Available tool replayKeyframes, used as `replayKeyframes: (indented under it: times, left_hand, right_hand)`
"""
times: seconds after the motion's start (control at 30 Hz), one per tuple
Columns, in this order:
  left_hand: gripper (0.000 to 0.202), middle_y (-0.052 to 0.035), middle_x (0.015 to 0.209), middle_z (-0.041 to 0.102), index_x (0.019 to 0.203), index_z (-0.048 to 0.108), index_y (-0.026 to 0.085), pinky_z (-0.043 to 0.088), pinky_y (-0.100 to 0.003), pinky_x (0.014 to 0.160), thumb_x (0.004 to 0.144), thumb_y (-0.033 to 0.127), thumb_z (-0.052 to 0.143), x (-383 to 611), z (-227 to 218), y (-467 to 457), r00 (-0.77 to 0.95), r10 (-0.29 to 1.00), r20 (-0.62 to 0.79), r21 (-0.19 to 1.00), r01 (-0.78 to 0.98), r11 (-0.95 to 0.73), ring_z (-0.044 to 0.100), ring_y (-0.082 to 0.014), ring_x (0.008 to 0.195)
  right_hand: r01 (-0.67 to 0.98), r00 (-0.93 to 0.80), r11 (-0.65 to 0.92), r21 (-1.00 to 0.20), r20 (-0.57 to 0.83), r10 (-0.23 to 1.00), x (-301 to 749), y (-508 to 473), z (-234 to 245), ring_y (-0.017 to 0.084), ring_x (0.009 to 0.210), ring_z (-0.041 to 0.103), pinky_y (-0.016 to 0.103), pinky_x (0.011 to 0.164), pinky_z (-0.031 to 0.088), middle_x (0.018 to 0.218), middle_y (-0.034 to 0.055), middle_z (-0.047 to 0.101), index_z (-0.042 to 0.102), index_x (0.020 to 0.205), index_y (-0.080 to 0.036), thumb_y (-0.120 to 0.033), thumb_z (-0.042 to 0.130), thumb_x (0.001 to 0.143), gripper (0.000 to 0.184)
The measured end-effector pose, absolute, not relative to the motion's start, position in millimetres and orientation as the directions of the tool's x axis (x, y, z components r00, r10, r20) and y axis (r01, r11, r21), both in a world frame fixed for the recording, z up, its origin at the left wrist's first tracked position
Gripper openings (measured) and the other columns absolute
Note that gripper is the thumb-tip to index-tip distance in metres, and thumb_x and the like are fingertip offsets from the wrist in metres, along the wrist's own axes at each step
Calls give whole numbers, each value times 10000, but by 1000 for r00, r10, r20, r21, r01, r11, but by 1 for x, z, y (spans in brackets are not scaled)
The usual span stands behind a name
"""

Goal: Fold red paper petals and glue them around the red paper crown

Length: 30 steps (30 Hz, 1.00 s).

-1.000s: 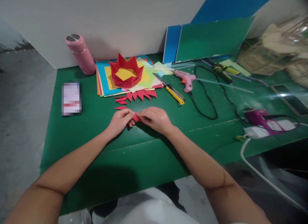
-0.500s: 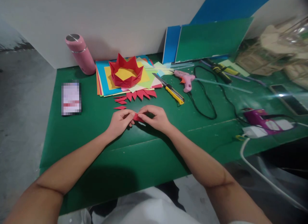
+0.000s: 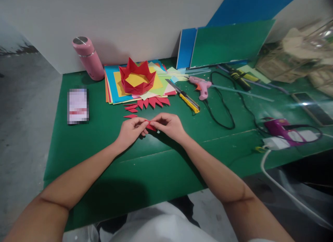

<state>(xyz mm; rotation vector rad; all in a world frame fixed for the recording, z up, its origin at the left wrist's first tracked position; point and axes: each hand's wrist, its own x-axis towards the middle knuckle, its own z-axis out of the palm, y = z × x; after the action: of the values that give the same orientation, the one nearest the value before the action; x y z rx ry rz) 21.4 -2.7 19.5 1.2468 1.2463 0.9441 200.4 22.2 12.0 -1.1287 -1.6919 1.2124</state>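
Between my two hands is a small piece of red paper (image 3: pixel 151 127), pinched from both sides just above the green table (image 3: pixel 161 179). My left hand (image 3: pixel 132 131) grips its left end with thumb and fingers, and my right hand (image 3: pixel 168 126) pinches its right end; the fingertips hide much of it. Just beyond my hands lie several folded red paper pieces (image 3: pixel 153 102), with a single one (image 3: pixel 130 116) near my left knuckles. Farther back, a red folded-paper ring with pointed tips (image 3: pixel 137 86) rests on a stack of coloured paper (image 3: pixel 110 86).
A yellow utility knife (image 3: pixel 189 102) and a pink glue gun (image 3: pixel 202 86) with its black cord lie right of the paper. A pink bottle (image 3: pixel 90 60) and a blurred-out flat object (image 3: pixel 78 106) are at left. A purple-and-white power strip (image 3: pixel 283 132) sits at right.
Both hands keep hold of the red paper; the fingers have shifted slightly around it. The whole view has moved a little. Nothing else on the table has changed place.
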Motion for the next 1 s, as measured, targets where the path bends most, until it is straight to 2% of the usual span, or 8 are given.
replayKeyframes:
  times: [0.17,0.5,0.67,0.77,0.9,1.0]
  left_hand:
    - [274,-10,571,648,872,614,130,485,-210,476,760,371,677,21,17,-1,146,973,-178,983,65,170,601,-105,482]
    - [256,-8,593,650,725,581,152,504,-225,537,706,368,718,21,21,-1,162,972,-171,985,-2,173,615,-104,533]
    - [270,-10,592,656,750,605,155,496,-225,530,710,397,717,20,21,0,179,961,-209,975,-36,218,612,-111,529]
    - [262,-9,592,652,781,619,154,496,-219,529,727,396,702,20,21,0,191,961,-202,979,12,203,610,-109,530]
    - [190,16,594,633,779,624,167,482,-195,522,757,350,667,22,23,-3,185,974,-128,981,169,97,582,-81,505]
    - [206,32,548,602,752,584,173,457,-186,477,768,367,654,22,23,-4,161,978,-129,979,176,101,557,-73,454]
  right_hand:
    - [267,-344,218,-939,118,931,199,21,14,85,509,545,211,490,441,613,1,646,649,719,-163,-383,686,767,228]
    - [270,-380,168,-948,56,923,197,21,14,76,500,505,204,492,407,596,-8,614,640,724,-159,-358,634,782,208]
    - [288,-400,222,-932,94,912,197,19,18,76,516,490,206,505,406,609,-8,606,636,737,-158,-346,614,804,200]
    - [288,-407,264,-921,132,904,198,19,17,75,527,494,201,510,409,617,-10,601,616,723,-163,-314,606,799,170]
    - [325,-399,331,-886,188,897,199,21,13,71,511,474,198,498,391,603,-22,582,586,688,-172,-269,602,771,128]
    - [326,-398,351,-878,210,893,200,22,12,80,536,499,204,519,407,640,-12,607,598,721,-175,-290,584,803,142]
